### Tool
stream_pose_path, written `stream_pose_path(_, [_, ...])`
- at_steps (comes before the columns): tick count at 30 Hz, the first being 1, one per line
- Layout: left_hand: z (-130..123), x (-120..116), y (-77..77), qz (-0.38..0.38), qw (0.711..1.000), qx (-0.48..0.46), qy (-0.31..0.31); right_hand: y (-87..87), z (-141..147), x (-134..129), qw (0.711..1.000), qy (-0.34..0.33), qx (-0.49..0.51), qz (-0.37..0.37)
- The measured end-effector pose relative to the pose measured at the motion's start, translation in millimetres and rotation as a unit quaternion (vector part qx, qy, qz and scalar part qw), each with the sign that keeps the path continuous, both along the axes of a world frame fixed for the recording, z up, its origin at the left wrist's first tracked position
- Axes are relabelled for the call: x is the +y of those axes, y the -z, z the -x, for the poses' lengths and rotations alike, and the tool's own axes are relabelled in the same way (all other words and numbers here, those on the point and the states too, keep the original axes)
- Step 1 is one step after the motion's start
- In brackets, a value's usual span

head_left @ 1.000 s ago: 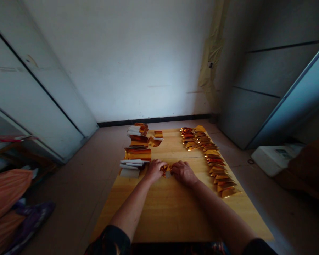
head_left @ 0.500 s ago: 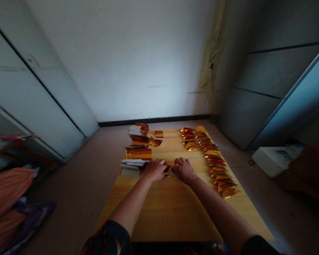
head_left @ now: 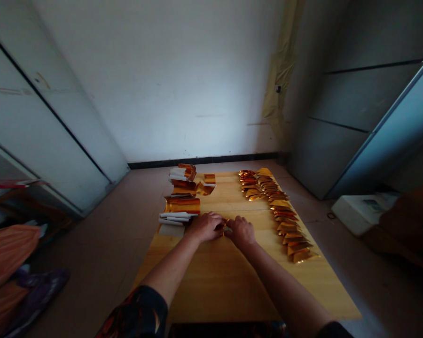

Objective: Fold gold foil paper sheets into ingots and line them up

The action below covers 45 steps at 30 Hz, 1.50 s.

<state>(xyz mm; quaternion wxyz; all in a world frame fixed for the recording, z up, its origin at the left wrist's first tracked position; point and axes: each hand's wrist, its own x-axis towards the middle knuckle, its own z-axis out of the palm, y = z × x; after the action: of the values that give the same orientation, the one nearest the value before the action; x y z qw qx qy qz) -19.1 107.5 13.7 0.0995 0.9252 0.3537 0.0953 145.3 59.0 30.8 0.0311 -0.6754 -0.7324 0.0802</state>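
Between my two hands, over the middle of the wooden table (head_left: 211,281), is a small piece of gold foil paper (head_left: 224,227), mostly covered by fingers. My left hand (head_left: 208,226) grips its left side with curled fingers. On the other side, my right hand (head_left: 241,231) pinches it, close to the left fingertips. Stacks of gold foil sheets with pale backs (head_left: 183,205) lie just beyond and left of my left hand. To the right, folded gold foil pieces (head_left: 288,225) overlap in a long row along the table's edge.
A shorter cluster of folded foil pieces (head_left: 249,183) lies at the far right of the table. A loose foil sheet (head_left: 209,179) rests near the far edge. Beyond stands a white wall (head_left: 197,94). On the floor at right is a white box (head_left: 354,213).
My right hand has shifted slightly left, nearer my left hand, and less of the foil paper shows between them. The whole view has moved a little.
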Motion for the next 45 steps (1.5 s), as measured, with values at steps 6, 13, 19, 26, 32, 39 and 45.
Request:
stream_pose_path(6, [1.1, -12.3, -3.8, -0.03, 1.0, 0.008, -0.006, 8.5, 6.5, -9.8, 0.999, 0.021, 0.001, -0.027])
stream_pose_path(13, [-1.7, -24.1, -0.5, -0.074, 0.994, 0.057, -0.052, 6.3, -2.3, 1.4, 0.998, -0.051, -0.022, -0.033])
stream_pose_path(19, [-8.3, -27.8, 9.8, -0.079, 0.99, 0.079, -0.092, 3.6, -7.0, 7.1, 0.994, -0.095, -0.037, -0.032])
stream_pose_path(26, [-3.4, -23.2, 13.4, -0.064, 0.995, 0.043, -0.063, 28.7, 7.3, -17.0, 0.991, -0.109, 0.023, -0.078])
stream_pose_path(32, [0.6, -15.4, -0.6, -0.068, 0.995, 0.076, -0.022, 40.1, 6.3, -32.6, 0.987, -0.114, 0.033, -0.113])
stream_pose_path(39, [0.0, -19.2, -6.7, -0.087, 0.993, 0.078, -0.027, 29.0, -4.5, -38.5, 0.982, -0.153, 0.018, -0.108])
stream_pose_path(45, [0.9, -25.4, -13.2, -0.087, 0.992, 0.083, -0.025, 15.3, -20.6, -27.2, 0.98, -0.175, 0.004, -0.099])
